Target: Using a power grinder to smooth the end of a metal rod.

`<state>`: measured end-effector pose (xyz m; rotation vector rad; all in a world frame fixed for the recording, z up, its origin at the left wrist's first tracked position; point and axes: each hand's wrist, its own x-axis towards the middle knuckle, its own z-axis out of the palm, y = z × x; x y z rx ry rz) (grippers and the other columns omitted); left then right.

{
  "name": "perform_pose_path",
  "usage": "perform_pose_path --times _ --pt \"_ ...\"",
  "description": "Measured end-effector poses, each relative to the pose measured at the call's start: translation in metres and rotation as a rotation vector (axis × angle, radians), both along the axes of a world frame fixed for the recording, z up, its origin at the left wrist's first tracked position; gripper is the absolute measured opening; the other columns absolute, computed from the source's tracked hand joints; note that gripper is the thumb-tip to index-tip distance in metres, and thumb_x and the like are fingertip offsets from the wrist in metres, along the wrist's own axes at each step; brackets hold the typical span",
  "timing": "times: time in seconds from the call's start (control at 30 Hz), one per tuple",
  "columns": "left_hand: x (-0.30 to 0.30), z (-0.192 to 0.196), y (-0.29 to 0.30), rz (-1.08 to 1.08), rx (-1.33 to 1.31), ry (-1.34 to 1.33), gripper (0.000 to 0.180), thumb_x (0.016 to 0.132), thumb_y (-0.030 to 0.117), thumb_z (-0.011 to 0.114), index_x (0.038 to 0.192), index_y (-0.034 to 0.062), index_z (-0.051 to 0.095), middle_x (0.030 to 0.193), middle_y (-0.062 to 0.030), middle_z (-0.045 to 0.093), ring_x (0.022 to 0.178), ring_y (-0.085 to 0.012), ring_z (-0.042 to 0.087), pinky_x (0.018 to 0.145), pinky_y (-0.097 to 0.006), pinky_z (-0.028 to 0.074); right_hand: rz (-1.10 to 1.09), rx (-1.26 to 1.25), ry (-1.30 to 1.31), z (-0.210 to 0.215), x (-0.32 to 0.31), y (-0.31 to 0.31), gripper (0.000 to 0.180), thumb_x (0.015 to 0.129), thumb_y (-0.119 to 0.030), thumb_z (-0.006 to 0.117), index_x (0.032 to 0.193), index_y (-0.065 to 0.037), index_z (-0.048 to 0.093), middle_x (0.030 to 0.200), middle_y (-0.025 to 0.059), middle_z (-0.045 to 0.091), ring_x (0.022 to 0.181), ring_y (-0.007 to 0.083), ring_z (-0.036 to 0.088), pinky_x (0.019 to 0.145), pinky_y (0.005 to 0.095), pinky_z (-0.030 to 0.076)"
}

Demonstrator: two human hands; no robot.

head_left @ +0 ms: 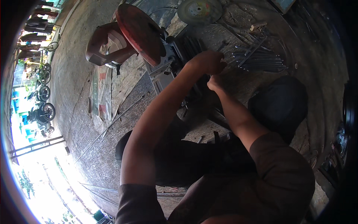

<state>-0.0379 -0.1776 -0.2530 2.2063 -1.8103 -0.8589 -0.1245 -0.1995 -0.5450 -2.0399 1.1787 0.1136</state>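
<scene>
A chop saw with a red disc guard (140, 34) and a brown D-shaped handle (97, 48) stands on the floor ahead of me. Its grey metal base (162, 79) lies under my left forearm. My left hand (207, 62) reaches over the dark right side of the saw, fingers curled. Just nearer to me, my right hand (216, 83) is closed in a fist, close beside the left. Whatever the fingers grip is too dark to make out. Right of the hands, several cut metal rods (261, 59) lie in a loose pile.
A round abrasive disc (199, 10) lies at the far side. Flattened sacking (100, 95) and a long thin rod (112, 127) are on the floor at left. My dark-clad knee (278, 106) is at right. Motorbikes (44, 112) stand outside at far left.
</scene>
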Motion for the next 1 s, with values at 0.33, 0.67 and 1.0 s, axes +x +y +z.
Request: perform_pose_path --times 0.33,0.67,1.0 --pt "-0.022 0.094 0.011 -0.090 -0.203 -0.048 0.038 0.091 0.031 0.055 0.117 0.0039 0.060 0.106 -0.0202 0.066 0.102 -0.0367 0.062 0.089 -0.043 0.048 0.014 -0.358 -0.689 0.134 0.029 -0.072 0.041 0.081 -0.028 0.061 0.117 -0.006 0.058 0.110 0.0227 0.062 0.105 0.0392 0.059 0.088 0.0482 0.047" --pt "-0.002 0.217 0.140 0.340 -0.780 0.327 0.040 0.090 0.018 0.060 0.123 -0.0009 0.047 0.095 -0.0188 0.068 0.083 -0.0256 0.069 0.074 -0.035 0.054 0.594 -0.054 -0.973 0.531 -0.017 -0.042 0.027 0.089 -0.028 0.062 0.086 -0.001 0.066 0.071 0.0044 0.063 0.057 0.0128 0.055 0.053 0.0281 0.042" --pt "-0.068 0.229 0.212 0.556 -0.842 0.620 0.041 0.098 0.038 0.052 0.102 -0.0021 0.058 0.081 -0.0028 0.058 0.078 -0.0097 0.052 0.073 -0.026 0.044 1.003 0.704 -1.075 0.643 -0.007 0.025 0.038 0.096 -0.037 0.052 0.093 -0.001 0.064 0.069 0.0013 0.057 0.051 0.0051 0.042 0.042 0.0203 0.030"
